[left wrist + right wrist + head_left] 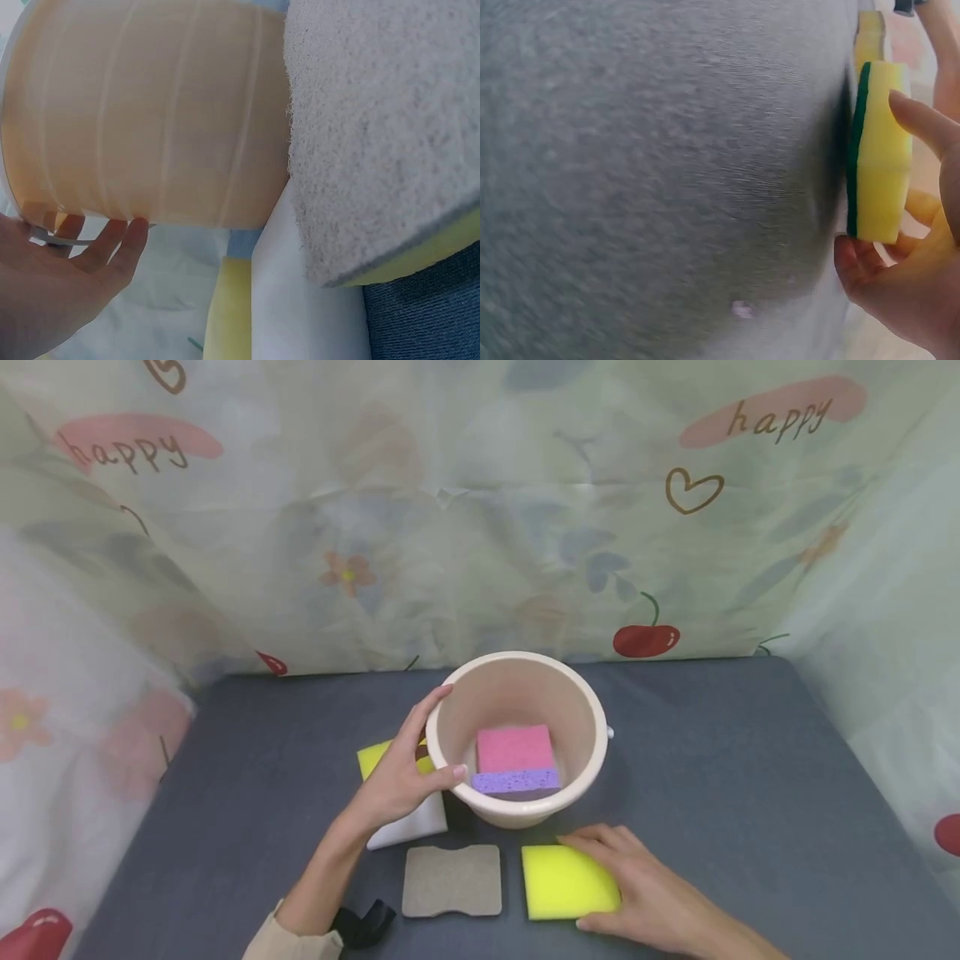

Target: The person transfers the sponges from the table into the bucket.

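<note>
Floral curtain point(465, 552) hangs behind a dark grey table point(727, 793). Left hand point(397, 782): thumb and fingers grip the rim of a cream bucket point(517, 689) containing a pink sponge point(514, 747) and a speckled purple sponge point(516, 781). Right hand point(639, 889): thumb and fingers hold a green-backed yellow sponge point(561, 885) beside a grey-faced sponge point(452, 881).

"happy" in brown lowercase handwriting on a pink patch point(197, 437), upper left of the curtain point(480, 552), "happy" again in the same brown lettering on a second pink patch point(847, 400), upper right
</note>
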Motion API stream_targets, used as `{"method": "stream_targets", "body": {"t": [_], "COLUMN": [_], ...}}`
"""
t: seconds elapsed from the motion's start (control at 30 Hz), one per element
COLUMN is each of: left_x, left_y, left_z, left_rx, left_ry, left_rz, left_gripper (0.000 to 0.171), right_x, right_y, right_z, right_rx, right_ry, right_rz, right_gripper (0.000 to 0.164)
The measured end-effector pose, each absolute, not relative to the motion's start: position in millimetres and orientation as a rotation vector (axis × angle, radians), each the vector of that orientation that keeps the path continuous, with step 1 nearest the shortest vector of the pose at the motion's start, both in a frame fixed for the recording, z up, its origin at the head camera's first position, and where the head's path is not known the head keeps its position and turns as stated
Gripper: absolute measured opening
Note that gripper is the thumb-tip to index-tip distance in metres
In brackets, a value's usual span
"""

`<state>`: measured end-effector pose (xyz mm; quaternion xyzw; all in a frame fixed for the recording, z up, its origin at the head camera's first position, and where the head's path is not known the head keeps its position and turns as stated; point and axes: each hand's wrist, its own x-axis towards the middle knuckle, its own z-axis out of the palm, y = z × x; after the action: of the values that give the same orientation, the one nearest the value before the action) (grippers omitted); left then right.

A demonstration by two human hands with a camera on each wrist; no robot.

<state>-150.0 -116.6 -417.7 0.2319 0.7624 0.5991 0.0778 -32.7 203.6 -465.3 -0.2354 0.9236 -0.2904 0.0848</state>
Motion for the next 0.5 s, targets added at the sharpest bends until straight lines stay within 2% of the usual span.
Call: {"method": "stream_targets", "body": {"t": [0.5], "left_x": [-149.5], "left_y": [-115.4], "left_z": [-417.5], "left_rx": [0.689], "left_ry": [2.299], "left_rz": [1.780], "left_gripper": [0.091], "right_x": [-19.4], "right_y": [198.2], "right_z": [-413.6], "right_rx": [-0.758], "right_ry": [2.715], "right_rz": [-0.942], "right_gripper": [0.080]}}
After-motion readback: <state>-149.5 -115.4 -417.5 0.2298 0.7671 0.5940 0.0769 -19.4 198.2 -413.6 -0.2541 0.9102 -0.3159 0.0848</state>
